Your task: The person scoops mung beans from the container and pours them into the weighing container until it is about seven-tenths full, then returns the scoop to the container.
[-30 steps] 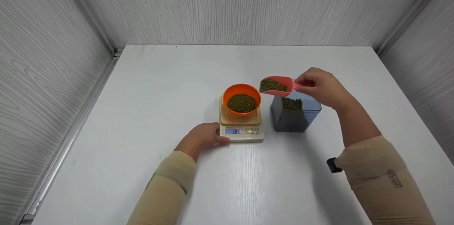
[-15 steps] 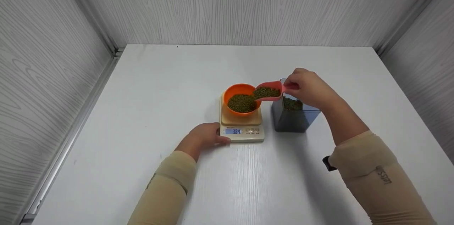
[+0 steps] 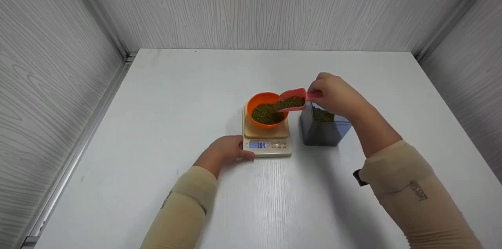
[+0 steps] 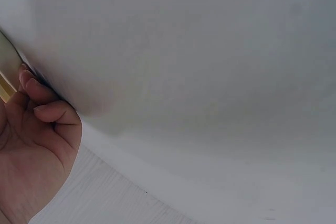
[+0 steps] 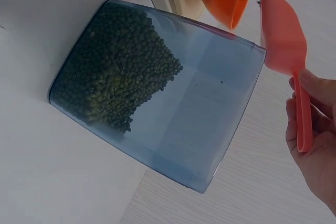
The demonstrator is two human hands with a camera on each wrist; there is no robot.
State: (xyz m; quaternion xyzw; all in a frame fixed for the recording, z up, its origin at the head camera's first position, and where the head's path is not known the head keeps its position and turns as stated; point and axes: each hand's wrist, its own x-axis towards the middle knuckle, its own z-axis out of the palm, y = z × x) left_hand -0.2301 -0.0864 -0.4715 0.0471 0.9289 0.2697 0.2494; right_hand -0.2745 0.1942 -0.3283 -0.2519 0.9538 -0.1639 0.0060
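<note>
My right hand [image 3: 333, 94] grips the handle of a pink scoop [image 5: 283, 32] that holds green mung beans. The scoop's mouth tips over the right rim of an orange bowl [image 3: 259, 99]. In the right wrist view a few beans drop between scoop and bowl. The bowl has a heap of mung beans [image 3: 266, 113] in it and stands on a kitchen scale [image 3: 282, 151], whose display appears to read 384. My left hand [image 3: 226, 149] holds the scale's front left corner, thumb along the front edge. Its fingers [image 4: 39, 92] are curled at the scale's side.
A transparent bluish-grey container [image 3: 319, 133], partly filled with mung beans, stands right of the scale, below my right hand. The white table [image 3: 188, 84] meets grey wood-grain panels [image 3: 251, 9] at the back and both sides.
My right hand has moved left with the scoop, from above the container to the bowl. The scoop has tipped and its beans run into the bowl. My left hand stays in place.
</note>
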